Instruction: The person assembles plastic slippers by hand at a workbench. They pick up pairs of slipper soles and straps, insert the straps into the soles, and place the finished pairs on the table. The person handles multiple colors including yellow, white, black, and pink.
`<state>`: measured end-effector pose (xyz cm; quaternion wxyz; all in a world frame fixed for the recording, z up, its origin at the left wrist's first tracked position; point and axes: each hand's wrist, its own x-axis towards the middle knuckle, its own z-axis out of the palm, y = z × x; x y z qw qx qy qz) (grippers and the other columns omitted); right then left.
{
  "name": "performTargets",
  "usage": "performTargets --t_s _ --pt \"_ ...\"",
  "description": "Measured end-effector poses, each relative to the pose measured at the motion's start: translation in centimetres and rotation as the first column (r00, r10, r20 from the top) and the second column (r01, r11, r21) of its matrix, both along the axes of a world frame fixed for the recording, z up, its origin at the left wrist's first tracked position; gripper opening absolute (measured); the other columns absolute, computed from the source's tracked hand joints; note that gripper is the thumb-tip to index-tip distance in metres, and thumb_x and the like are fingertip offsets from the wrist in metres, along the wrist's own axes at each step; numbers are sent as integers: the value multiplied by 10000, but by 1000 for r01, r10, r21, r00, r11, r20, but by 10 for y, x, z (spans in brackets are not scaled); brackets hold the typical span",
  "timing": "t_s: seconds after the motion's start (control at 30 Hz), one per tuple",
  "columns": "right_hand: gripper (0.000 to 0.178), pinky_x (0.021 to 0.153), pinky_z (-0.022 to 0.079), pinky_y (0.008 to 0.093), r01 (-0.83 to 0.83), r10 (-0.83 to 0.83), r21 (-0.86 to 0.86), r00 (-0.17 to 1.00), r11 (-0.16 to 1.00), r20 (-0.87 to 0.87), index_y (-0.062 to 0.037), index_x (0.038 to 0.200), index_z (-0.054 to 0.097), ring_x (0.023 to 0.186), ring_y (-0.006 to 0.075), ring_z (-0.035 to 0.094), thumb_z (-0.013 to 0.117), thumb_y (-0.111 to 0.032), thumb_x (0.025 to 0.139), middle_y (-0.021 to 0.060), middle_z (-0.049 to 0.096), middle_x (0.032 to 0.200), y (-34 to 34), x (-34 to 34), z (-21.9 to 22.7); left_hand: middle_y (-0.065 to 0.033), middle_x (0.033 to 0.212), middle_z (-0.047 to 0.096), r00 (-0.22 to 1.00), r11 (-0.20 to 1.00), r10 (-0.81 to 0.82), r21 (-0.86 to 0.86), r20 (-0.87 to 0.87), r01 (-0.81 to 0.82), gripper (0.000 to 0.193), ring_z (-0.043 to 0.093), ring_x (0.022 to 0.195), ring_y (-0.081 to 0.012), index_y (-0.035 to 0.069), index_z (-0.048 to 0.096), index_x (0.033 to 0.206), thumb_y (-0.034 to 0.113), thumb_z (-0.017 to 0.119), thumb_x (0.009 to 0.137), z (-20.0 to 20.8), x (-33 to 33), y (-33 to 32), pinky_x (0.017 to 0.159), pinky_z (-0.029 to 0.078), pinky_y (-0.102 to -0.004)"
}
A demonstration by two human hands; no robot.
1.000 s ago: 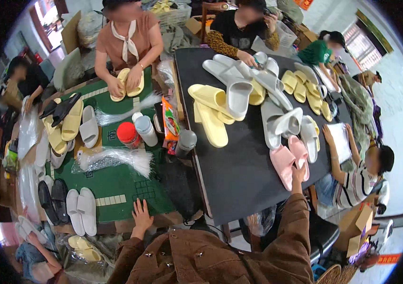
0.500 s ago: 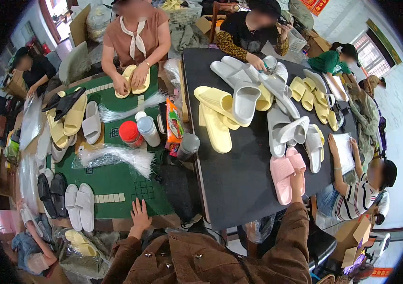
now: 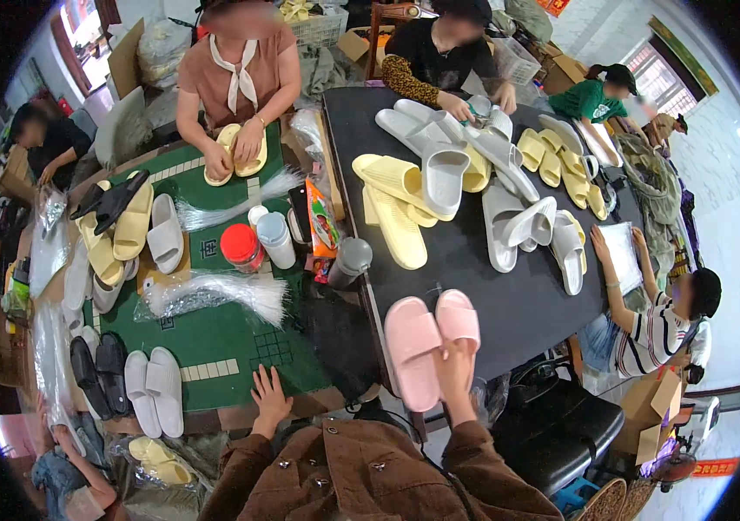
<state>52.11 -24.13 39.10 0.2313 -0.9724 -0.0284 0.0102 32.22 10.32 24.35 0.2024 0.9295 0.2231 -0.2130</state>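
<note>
A pair of pink slippers is gripped in my right hand, whose fingers are at the right slipper. They are over the near edge of the black table. My left hand rests with fingers spread at the near edge of the green table mat, holding nothing. To its left lies a light grey pair of slippers, beside a black pair. Farther out on the black table, yellow slippers and grey slippers lie in a loose heap.
A red-lidded jar, a pale bottle and a grey bottle stand between the tables. Bundles of clear plastic strands lie on the mat. Several people sit around; one handles yellow slippers. A black chair stands at right.
My right hand has lifted the pink slippers off the black table and brought them left and nearer to me. My left hand has stayed at the mat's edge.
</note>
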Motion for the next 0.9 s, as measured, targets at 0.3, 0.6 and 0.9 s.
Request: performTargets --t_s 0.3,0.6,0.9 --pt "603 823 426 445 -82 168 -313 951 946 260 -139 1350 407 884 355 584 588 -133 775 190 613 973 68 -21 23 -182 1519 -56 999 1000 6 -21 38 -5 966 -17 1378 -444 99 101 1472 241 721 745 -9 -4 5 977 189 -692" --pt "740 806 444 480 -228 237 -100 968 968 87 -167 1421 306 932 386 569 610 -105 750 216 576 1128 41 -15 -19 -165 1522 -78 1000 999 -6 -45 25 7 942 -24 1388 -415 104 110 1471 245 716 762 -4 -6 10 992 181 -674" --pt "639 631 475 420 -193 222 -205 967 960 129 -98 1399 330 646 302 610 568 -133 806 161 619 718 47 -18 -15 -146 1529 -56 999 999 -25 -26 23 25 924 3 1391 -403 117 125 1473 250 709 769 -3 -7 10 971 214 -675"
